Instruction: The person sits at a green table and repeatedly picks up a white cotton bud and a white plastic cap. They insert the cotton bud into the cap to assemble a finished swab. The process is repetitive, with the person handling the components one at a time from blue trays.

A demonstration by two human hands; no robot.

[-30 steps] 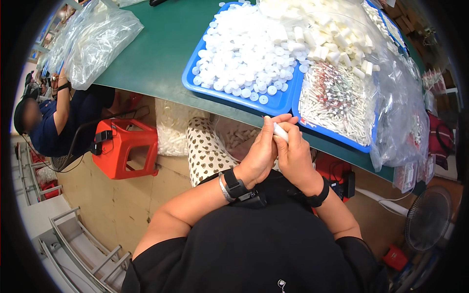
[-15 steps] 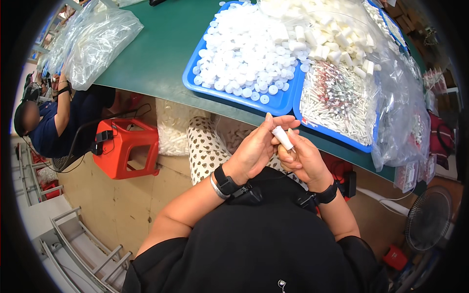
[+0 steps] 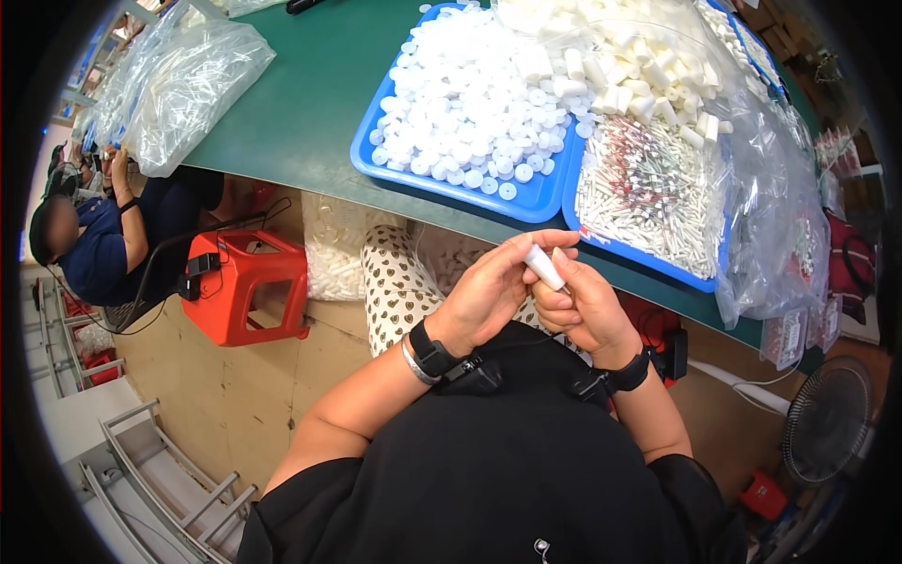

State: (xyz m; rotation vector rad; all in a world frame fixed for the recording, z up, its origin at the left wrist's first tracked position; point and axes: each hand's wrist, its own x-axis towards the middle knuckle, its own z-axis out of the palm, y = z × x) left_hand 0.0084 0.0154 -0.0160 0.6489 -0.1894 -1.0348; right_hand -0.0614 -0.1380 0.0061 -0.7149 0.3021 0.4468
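Shifted further into view since a second ago: a small, smooth white cylinder (image 3: pixel 545 269), tilted in the right hand (image 3: pixel 590 312).
Right thumb and curled fingers pinch it; the left hand (image 3: pixel 490 293), fingers outstretched, sits at its upper end, grip unclear. Beyond both lies a blue plastic tray (image 3: pixel 534 205) of translucent white discs (image 3: pixel 460 117).

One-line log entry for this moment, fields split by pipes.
left hand: at upper end of white cylinder | right hand: gripping it | green table: blue tray of white discs
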